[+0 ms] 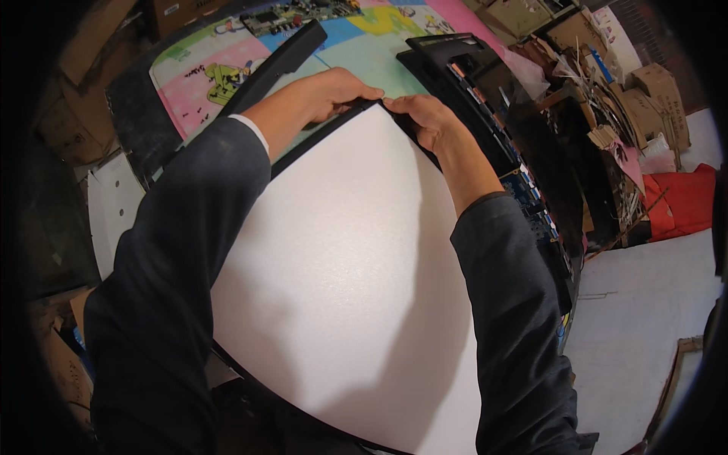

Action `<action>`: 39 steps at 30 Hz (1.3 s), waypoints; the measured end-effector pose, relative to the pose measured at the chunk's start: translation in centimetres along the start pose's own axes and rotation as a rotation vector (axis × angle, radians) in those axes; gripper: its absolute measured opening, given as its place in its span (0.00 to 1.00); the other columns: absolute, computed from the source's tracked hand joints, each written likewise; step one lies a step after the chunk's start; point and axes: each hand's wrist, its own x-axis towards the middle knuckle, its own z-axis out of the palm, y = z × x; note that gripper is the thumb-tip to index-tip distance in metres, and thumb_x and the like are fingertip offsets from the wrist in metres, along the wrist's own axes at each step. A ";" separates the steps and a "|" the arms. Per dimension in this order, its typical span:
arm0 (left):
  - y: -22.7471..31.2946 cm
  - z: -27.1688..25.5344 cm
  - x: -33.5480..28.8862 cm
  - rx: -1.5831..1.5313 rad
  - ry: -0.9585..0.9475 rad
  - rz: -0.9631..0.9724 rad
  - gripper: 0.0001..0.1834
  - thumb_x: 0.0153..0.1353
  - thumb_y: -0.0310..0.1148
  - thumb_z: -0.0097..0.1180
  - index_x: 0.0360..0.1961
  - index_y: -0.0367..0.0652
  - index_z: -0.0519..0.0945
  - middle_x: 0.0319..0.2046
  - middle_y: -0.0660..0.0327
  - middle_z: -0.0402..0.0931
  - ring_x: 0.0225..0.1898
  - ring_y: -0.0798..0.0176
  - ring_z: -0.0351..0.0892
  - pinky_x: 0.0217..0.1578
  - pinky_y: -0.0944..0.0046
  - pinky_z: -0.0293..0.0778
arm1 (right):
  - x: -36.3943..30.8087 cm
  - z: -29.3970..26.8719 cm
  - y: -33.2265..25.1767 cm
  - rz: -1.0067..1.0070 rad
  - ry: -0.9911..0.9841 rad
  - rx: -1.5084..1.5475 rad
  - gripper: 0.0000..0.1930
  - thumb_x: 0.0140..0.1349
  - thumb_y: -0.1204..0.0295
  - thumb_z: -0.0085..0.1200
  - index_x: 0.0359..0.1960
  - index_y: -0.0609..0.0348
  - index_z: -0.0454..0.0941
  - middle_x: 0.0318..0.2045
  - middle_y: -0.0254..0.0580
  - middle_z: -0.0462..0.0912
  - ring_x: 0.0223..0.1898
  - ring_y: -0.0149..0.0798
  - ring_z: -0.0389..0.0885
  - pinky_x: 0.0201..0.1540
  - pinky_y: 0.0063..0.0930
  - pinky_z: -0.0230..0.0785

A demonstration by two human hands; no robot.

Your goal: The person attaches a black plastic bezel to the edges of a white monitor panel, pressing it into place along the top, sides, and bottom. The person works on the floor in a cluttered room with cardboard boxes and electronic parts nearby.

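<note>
One left hand [332, 91] had its fingers closed on a black frame [303, 149] near the far corner; just beside it, the right hand [422, 117] gripped that same corner. A white panel [341, 250] spread nearer than both hands. Beyond the left hand lay a black bar [279, 70]; right of the right hand, a black casing [497, 80].

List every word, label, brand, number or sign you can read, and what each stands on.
No text reads clearly enough to quote.
Multicoloured cartoon-print table cover: small dark lettering, too small to read.
Brown cardboard box at right: dark printing, too blurred.
Brown cardboard box at lower left: dark printing, too blurred.
Brown cardboard box at top left: pale label, too small.
Large white panel with black edging: no print visible.
</note>
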 end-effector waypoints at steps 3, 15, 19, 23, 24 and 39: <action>-0.7 -1.4 0.5 0.071 -0.024 -0.009 0.10 0.68 0.37 0.58 0.36 0.40 0.81 0.26 0.62 0.80 0.23 0.72 0.78 0.22 0.73 0.75 | -1.6 1.4 -0.5 0.005 0.001 0.012 0.08 0.61 0.73 0.64 0.35 0.67 0.81 0.32 0.47 0.85 0.27 0.38 0.84 0.25 0.28 0.74; 0.4 -1.0 -3.9 0.299 -0.139 0.054 0.11 0.61 0.37 0.64 0.26 0.45 0.76 0.25 0.69 0.73 0.24 0.75 0.69 0.22 0.68 0.67 | -2.0 1.5 -1.9 0.101 0.107 -0.320 0.14 0.59 0.59 0.69 0.30 0.55 0.83 0.18 0.26 0.71 0.10 0.18 0.45 0.10 0.20 0.32; 0.5 -1.3 -4.1 0.243 -0.190 0.033 0.16 0.61 0.34 0.64 0.21 0.47 0.70 0.21 0.72 0.65 0.20 0.74 0.61 0.19 0.66 0.59 | -0.3 0.6 -0.9 0.085 0.041 -0.243 0.13 0.59 0.61 0.68 0.30 0.57 0.82 0.17 0.27 0.73 0.08 0.18 0.46 0.09 0.19 0.32; 0.4 -0.9 -3.9 0.227 -0.180 0.054 0.15 0.61 0.32 0.64 0.21 0.46 0.71 0.20 0.71 0.67 0.19 0.74 0.63 0.19 0.66 0.62 | 2.4 -1.1 0.3 0.090 -0.012 -0.167 0.13 0.59 0.62 0.68 0.32 0.60 0.82 0.22 0.32 0.78 0.10 0.21 0.57 0.09 0.19 0.41; 0.3 -1.0 -3.8 0.204 -0.172 0.050 0.15 0.61 0.32 0.64 0.21 0.45 0.72 0.21 0.70 0.68 0.20 0.74 0.65 0.19 0.67 0.64 | 2.0 -0.5 0.2 0.072 -0.021 -0.155 0.14 0.59 0.62 0.68 0.33 0.61 0.82 0.24 0.36 0.80 0.12 0.23 0.62 0.12 0.20 0.47; -1.2 -2.1 -1.9 0.037 -0.063 0.025 0.11 0.66 0.40 0.60 0.36 0.43 0.82 0.28 0.68 0.80 0.24 0.82 0.76 0.20 0.80 0.71 | -1.4 2.1 -0.5 -0.098 0.133 -0.310 0.19 0.59 0.63 0.68 0.43 0.68 0.82 0.52 0.57 0.80 0.46 0.48 0.79 0.42 0.45 0.70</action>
